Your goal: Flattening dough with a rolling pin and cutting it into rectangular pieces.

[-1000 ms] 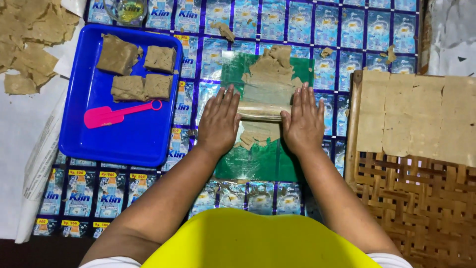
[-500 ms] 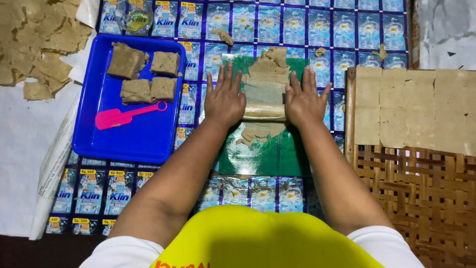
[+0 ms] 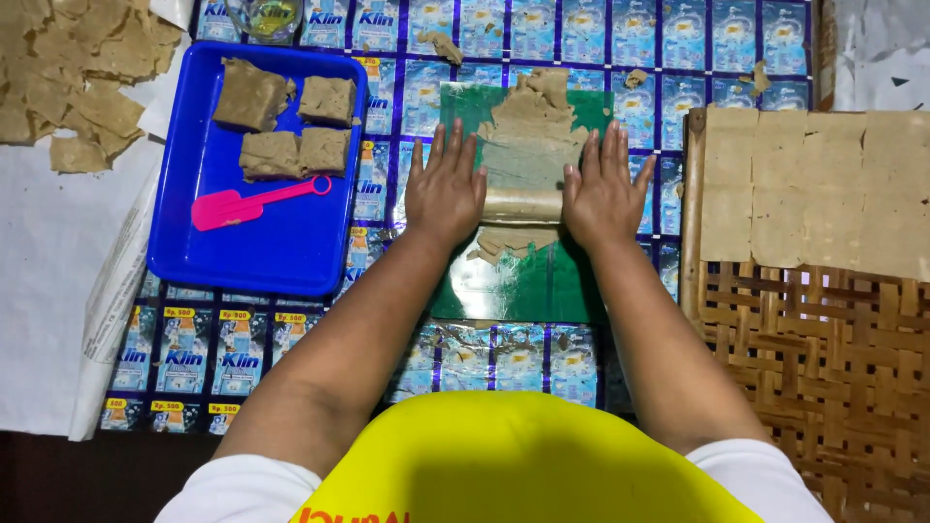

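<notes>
Far left, thin dough scraps (image 3: 68,77) are lying on white paper, next a blue tray (image 3: 252,261) is holding four dough blocks (image 3: 286,121) and a pink spatula (image 3: 247,200). Mid-surface, left hand (image 3: 444,186) and right hand (image 3: 603,189) are pressing flat, fingers spread, gripping nothing, on a roller (image 3: 523,205) over the dough sheet (image 3: 528,126) on the green mat (image 3: 523,281). Risk: uneven pressing is likely tearing the thin sheet or skidding the mat; finished sheets (image 3: 814,184) are sitting on the woven rack (image 3: 823,368) at right.
</notes>
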